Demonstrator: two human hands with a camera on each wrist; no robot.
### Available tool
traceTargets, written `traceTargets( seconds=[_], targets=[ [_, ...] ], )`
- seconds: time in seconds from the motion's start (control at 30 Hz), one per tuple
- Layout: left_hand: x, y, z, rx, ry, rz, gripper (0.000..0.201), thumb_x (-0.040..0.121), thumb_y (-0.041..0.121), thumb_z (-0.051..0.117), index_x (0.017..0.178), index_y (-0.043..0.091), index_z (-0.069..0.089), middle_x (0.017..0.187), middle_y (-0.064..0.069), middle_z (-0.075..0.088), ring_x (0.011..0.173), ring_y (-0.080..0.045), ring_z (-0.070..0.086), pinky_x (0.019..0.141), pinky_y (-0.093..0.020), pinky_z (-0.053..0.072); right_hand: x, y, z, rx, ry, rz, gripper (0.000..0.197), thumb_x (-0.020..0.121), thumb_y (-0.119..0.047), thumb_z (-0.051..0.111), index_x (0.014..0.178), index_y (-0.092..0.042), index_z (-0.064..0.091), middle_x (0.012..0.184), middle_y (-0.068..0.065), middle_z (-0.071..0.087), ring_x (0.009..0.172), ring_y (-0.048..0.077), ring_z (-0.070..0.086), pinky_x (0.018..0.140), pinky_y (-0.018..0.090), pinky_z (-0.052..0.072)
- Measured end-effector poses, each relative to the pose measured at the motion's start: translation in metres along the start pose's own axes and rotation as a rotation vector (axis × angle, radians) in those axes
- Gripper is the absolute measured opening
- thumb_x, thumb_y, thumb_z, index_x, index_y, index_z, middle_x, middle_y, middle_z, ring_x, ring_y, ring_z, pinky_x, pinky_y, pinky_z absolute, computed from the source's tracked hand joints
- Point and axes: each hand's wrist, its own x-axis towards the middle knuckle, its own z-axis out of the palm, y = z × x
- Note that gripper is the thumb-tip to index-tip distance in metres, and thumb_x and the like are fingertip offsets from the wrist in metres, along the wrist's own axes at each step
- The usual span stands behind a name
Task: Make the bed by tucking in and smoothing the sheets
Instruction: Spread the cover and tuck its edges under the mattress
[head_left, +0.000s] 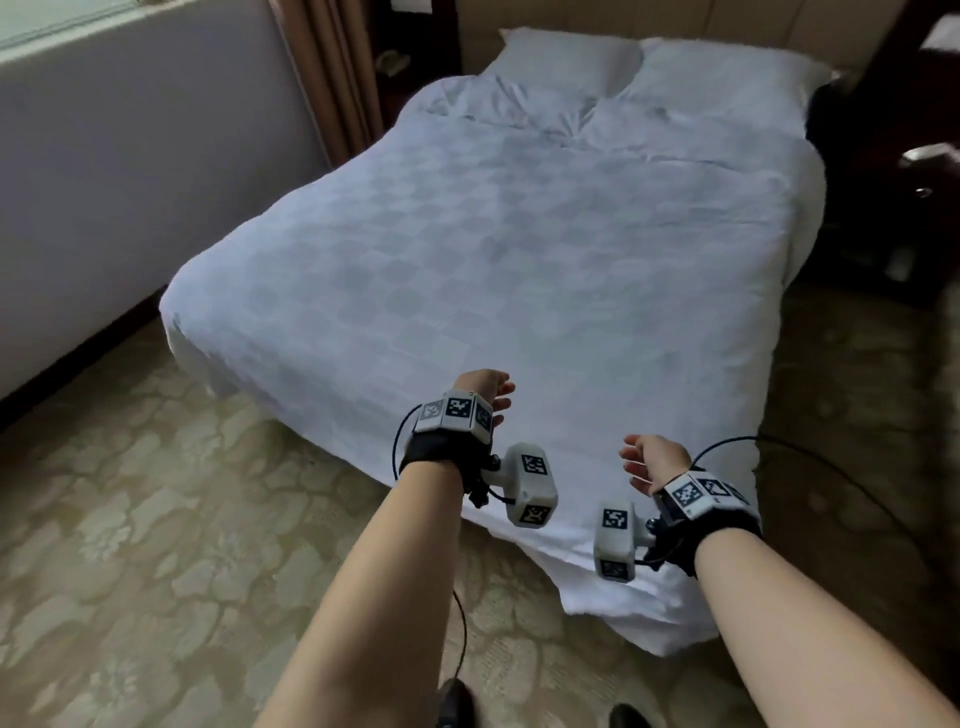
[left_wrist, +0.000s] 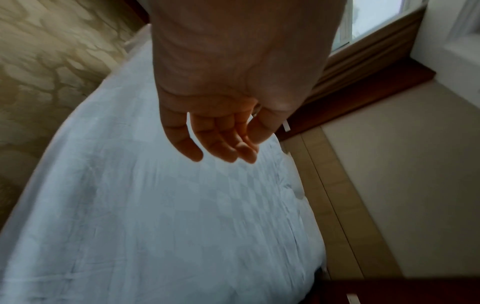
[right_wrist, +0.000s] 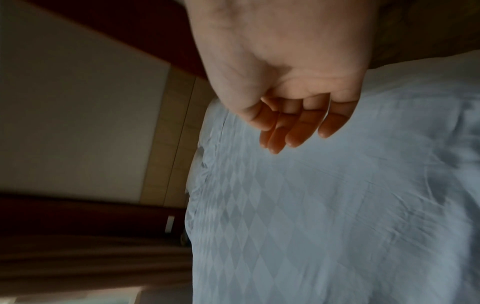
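Observation:
A white sheet (head_left: 519, 249) with a faint diamond pattern covers the bed and hangs over its foot end. It lies mostly flat, with wrinkles near two white pillows (head_left: 566, 57) at the headboard. My left hand (head_left: 493, 397) hovers above the foot edge, fingers loosely bent, holding nothing. My right hand (head_left: 644, 460) hovers a little nearer and to the right, also relaxed and empty. In the left wrist view my left hand (left_wrist: 223, 139) hangs above the sheet (left_wrist: 168, 226). In the right wrist view my right hand (right_wrist: 296, 127) is apart from the sheet (right_wrist: 324, 216).
Patterned beige carpet (head_left: 130, 519) surrounds the foot of the bed. A white wall (head_left: 130, 156) and brown curtain (head_left: 332, 78) stand at the left. Dark wooden furniture (head_left: 893, 182) sits at the right of the bed. My shoes (head_left: 457, 701) are at the bottom edge.

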Motion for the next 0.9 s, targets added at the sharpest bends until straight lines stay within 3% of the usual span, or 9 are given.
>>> traceTargets(
  seconds=[0.13,0.23,0.33,0.47,0.57,0.63,0.7,0.9],
  targets=[
    [0.008,0.013,-0.025,0.125,-0.129,0.015,0.028,0.099,0.016,0.044,0.123,0.007,0.055,0.128,-0.007,0.059,0.096,-0.016,0.051,0.083,-0.029,0.039,-0.022,0.018,0.027,0.186,0.112,0.038,0.030,0.091,-0.005,0.034,0.072,-0.016,0.055,0.070,0.001,0.055,0.060,0.014,0.047,0.058,0.023,0.033],
    [0.010,0.011,-0.041,0.182,-0.185,0.018,0.030,0.098,0.016,0.045,0.125,0.005,0.055,0.115,-0.007,0.061,0.097,-0.017,0.051,0.083,-0.030,0.039,-0.038,0.035,0.042,0.281,0.179,0.056,0.030,0.092,-0.006,0.034,0.073,-0.016,0.055,0.071,0.002,0.056,0.061,0.015,0.048,0.058,0.024,0.034],
    [0.012,0.006,-0.044,0.251,-0.197,0.013,0.033,0.099,0.015,0.043,0.128,0.004,0.053,0.111,-0.006,0.060,0.096,-0.016,0.050,0.082,-0.028,0.037,-0.050,0.048,0.042,0.369,0.236,0.064,0.031,0.093,-0.006,0.034,0.073,-0.015,0.055,0.071,0.003,0.055,0.063,0.015,0.048,0.059,0.025,0.035],
    [0.007,-0.006,-0.032,0.322,-0.279,-0.013,0.032,0.099,0.014,0.042,0.127,0.004,0.054,0.123,-0.008,0.061,0.095,-0.017,0.051,0.081,-0.029,0.038,-0.061,0.068,0.028,0.440,0.342,0.094,0.032,0.093,-0.005,0.034,0.071,-0.014,0.055,0.070,0.004,0.054,0.060,0.015,0.047,0.056,0.024,0.033],
    [0.004,-0.010,-0.019,0.344,-0.329,-0.004,0.033,0.099,0.014,0.044,0.128,0.003,0.053,0.106,-0.005,0.059,0.083,-0.017,0.053,0.080,-0.029,0.038,-0.061,0.081,0.016,0.490,0.391,0.099,0.032,0.092,-0.004,0.034,0.070,-0.013,0.054,0.067,0.004,0.054,0.056,0.016,0.046,0.053,0.023,0.031],
    [0.001,-0.013,-0.013,0.363,-0.350,-0.005,0.033,0.099,0.015,0.044,0.128,0.004,0.053,0.107,-0.005,0.059,0.078,-0.016,0.053,0.080,-0.029,0.039,-0.062,0.087,0.009,0.508,0.408,0.111,0.032,0.093,-0.004,0.033,0.070,-0.014,0.053,0.054,0.002,0.058,0.049,0.015,0.048,0.049,0.021,0.030],
    [-0.003,-0.017,-0.009,0.383,-0.362,-0.017,0.033,0.099,0.015,0.044,0.128,0.004,0.053,0.107,-0.006,0.059,0.086,-0.018,0.052,0.081,-0.029,0.039,-0.062,0.095,0.003,0.500,0.417,0.135,0.033,0.094,-0.005,0.033,0.070,-0.014,0.053,0.034,-0.004,0.055,0.044,0.015,0.051,0.048,0.021,0.031],
    [0.007,-0.034,-0.009,0.431,-0.340,0.005,0.030,0.099,0.014,0.044,0.125,0.003,0.055,0.108,-0.009,0.061,0.074,-0.016,0.052,0.081,-0.029,0.039,-0.058,0.121,0.009,0.524,0.438,0.180,0.033,0.095,-0.008,0.033,0.069,-0.016,0.053,0.029,-0.007,0.051,0.033,0.010,0.050,0.050,0.022,0.029]
  ],
)
